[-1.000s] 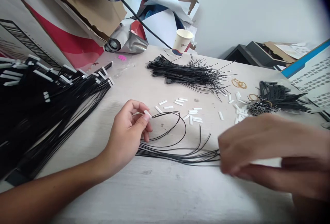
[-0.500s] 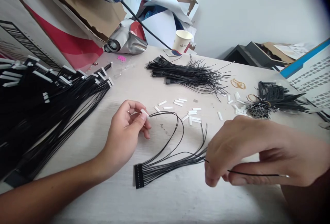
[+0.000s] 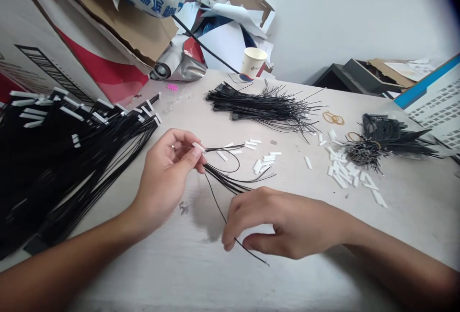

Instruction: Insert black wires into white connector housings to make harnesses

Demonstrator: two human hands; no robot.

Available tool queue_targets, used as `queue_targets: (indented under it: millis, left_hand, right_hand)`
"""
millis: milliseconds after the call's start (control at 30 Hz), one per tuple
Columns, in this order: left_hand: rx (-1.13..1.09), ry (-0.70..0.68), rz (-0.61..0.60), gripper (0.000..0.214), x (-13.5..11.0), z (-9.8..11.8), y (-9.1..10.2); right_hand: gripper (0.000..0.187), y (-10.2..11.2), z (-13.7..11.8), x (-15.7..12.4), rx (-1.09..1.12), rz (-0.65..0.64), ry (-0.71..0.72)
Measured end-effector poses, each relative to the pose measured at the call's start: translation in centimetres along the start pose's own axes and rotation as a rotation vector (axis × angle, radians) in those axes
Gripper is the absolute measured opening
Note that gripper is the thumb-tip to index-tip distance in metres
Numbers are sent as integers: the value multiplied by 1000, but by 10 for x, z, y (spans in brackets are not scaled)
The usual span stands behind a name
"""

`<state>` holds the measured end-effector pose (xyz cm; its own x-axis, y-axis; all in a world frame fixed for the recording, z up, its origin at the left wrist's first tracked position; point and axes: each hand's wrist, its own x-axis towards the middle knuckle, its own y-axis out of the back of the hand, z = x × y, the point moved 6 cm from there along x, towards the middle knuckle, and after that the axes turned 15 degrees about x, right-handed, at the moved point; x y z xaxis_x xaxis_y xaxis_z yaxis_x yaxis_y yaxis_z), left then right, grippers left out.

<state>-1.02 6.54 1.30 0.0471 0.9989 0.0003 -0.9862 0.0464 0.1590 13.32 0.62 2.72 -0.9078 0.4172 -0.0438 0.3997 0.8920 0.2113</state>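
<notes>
My left hand [image 3: 179, 158] pinches a small white connector housing [image 3: 198, 147] between thumb and fingers, with thin black wires looping out of it. More black wires [image 3: 224, 179] of the same harness fan out to the right from behind this hand; the harness's black connector is out of sight there. My right hand [image 3: 266, 223] hovers nearer to me, its fingers closed on one single black wire [image 3: 215, 201]. The wire's bare metal-tipped end sticks out below those fingers, pointing down and right.
Loose white housings [image 3: 339, 168] lie scattered on the table. A pile of black harnesses [image 3: 262, 106] is at the back, a bundled one [image 3: 381, 134] at right, finished-looking ones [image 3: 108, 130] at left. Rubber bands [image 3: 333, 118], a paper cup [image 3: 252, 63] and cartons [image 3: 125, 24] stand behind.
My right hand has moved left, towards my left hand, with the single wire. The harness's black connector, lying in view before, is now hidden at my left hand.
</notes>
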Motion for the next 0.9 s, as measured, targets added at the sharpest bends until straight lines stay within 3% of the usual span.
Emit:
queue_targets:
  millis: [233, 567, 900]
  left_hand:
    - [-19, -89, 86, 10, 10, 4, 11]
    - [-17, -22, 63, 9, 9, -14, 5]
    - [29, 70, -17, 9, 2, -17, -5]
  right_hand:
    - [24, -5, -5, -8, 89, -100, 77]
    - [22, -4, -28, -21, 127, -145, 183]
    - [13, 9, -39, -38, 186, 20, 260]
